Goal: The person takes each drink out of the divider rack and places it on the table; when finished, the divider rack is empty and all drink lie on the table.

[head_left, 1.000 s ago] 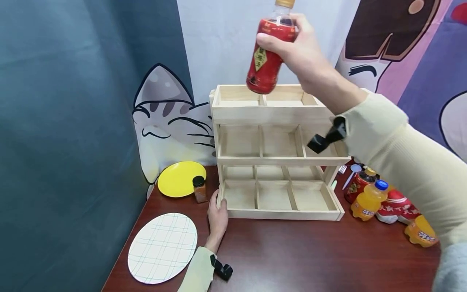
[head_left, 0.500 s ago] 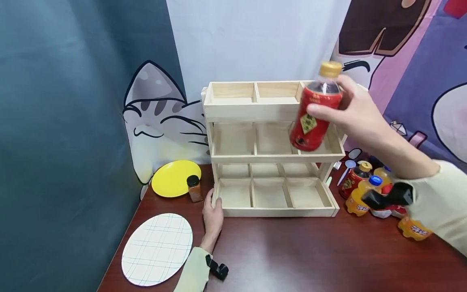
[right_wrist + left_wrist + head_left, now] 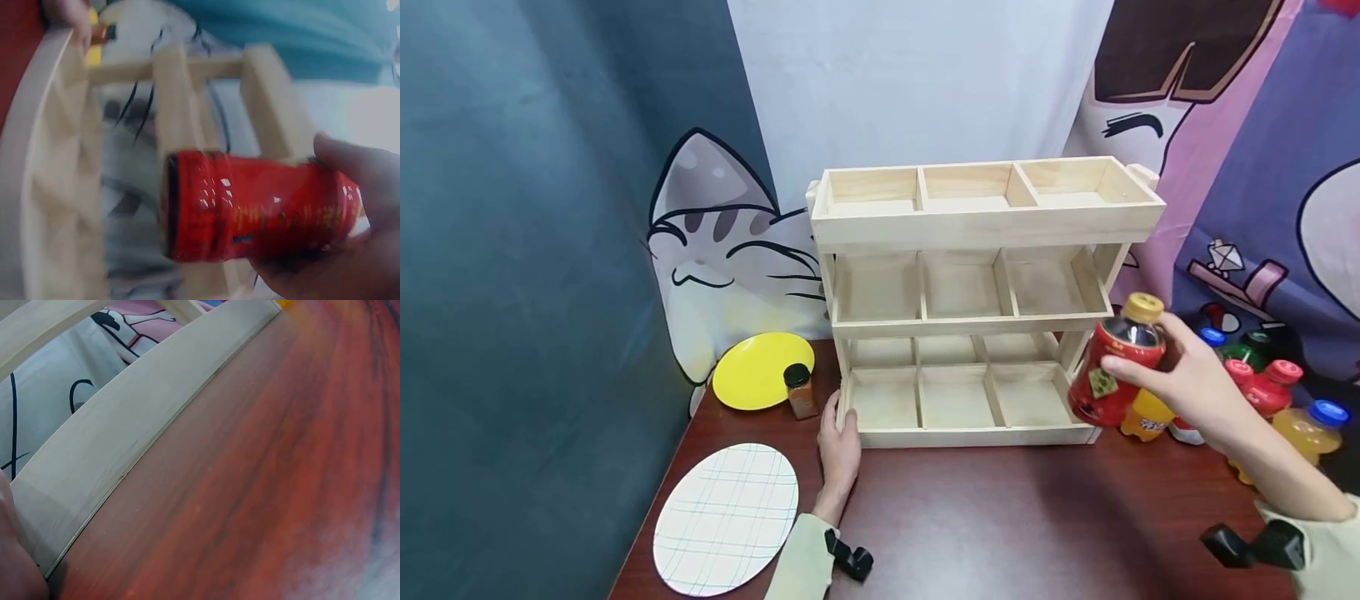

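Note:
My right hand (image 3: 1187, 383) grips a red-labelled drink bottle (image 3: 1112, 375) with a yellow cap and dark contents. The bottle is tilted and held in the air by the lower right corner of the three-tier wooden shelf (image 3: 985, 227). In the right wrist view the bottle (image 3: 250, 209) looks blurred, lying across the fingers and thumb. My left hand (image 3: 838, 450) holds the shelf's lower left corner, thumb at the front and fingers along the side. Only a bit of that hand (image 3: 19, 556) shows in the left wrist view. The shelf's compartments hold nothing.
To the left are a yellow plate (image 3: 752, 375), a black-lidded spice jar (image 3: 800, 396) and a white checked oval mat (image 3: 726, 521). Several bottles crowd the right side, among them an orange drink bottle (image 3: 1146, 417) and a blue-capped bottle (image 3: 1311, 429). Curtains stand behind.
My right hand has brought the red bottle from above the shelf's top tier down and to the right, beside the lowest tier. My left hand stays on the shelf corner.

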A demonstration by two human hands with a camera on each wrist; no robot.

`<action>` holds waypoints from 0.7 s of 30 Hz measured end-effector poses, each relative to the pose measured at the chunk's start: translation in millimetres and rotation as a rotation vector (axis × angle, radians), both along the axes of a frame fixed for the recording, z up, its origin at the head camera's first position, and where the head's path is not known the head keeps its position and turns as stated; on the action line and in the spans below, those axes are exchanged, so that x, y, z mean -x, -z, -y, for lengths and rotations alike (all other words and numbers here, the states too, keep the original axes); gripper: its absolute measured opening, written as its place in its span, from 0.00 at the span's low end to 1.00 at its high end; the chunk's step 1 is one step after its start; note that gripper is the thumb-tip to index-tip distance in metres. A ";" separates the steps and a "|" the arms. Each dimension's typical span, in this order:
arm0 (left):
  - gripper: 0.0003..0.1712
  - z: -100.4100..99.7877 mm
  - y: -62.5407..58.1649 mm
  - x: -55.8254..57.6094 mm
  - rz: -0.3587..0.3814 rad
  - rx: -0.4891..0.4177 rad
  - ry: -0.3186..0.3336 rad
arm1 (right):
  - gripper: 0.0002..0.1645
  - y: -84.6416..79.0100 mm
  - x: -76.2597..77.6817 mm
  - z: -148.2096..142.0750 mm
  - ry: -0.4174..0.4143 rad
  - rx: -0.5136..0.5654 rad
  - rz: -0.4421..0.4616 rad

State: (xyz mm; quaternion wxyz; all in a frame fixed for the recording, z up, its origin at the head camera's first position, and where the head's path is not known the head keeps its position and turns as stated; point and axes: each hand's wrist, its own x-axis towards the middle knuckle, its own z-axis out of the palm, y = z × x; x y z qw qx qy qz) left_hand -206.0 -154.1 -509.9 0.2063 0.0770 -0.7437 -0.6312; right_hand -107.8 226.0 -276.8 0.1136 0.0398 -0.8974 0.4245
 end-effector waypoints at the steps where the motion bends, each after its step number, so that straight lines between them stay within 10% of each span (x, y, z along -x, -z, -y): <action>1: 0.23 -0.8 0.3 -0.2 -0.004 -0.002 -0.002 | 0.36 10.4 -2.0 -7.4 0.022 -0.020 0.007; 11: 0.23 -2.6 3.0 -3.5 -0.001 0.002 0.001 | 0.50 100.3 -27.8 -71.5 0.276 -0.248 0.040; 21: 0.24 -1.1 1.7 1.4 0.007 0.003 -0.006 | 0.62 133.9 -29.0 -110.3 0.581 -0.148 0.219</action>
